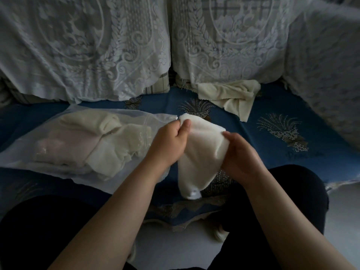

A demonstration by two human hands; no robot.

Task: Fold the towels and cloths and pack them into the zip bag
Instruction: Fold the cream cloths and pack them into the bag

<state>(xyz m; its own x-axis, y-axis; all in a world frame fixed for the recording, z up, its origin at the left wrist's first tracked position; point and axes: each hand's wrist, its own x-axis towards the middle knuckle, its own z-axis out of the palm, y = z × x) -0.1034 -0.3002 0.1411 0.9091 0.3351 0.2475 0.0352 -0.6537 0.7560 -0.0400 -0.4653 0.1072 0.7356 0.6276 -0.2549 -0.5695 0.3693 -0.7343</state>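
One white folded cloth (202,151) held above the blue seat cover (272,117), left hand (169,141) pinching its top corner, right hand (241,154) gripping its right edge, one sheer zip bag (58,121) just left holding several pale cloths, one loose cream cloth (229,96) behind by two lace-covered cushions (87,45), bare blue seat to the right.

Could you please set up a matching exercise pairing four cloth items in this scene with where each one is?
Things:
1. white cloth
2. cream cloth
3. pink towel
4. lace covers

Places:
A. draped over the sofa back cushions
B. inside the sheer zip bag
C. held between the left hand and right hand
D. lying crumpled at the back of the blue seat

Pairs: 1-C, 2-D, 3-B, 4-A
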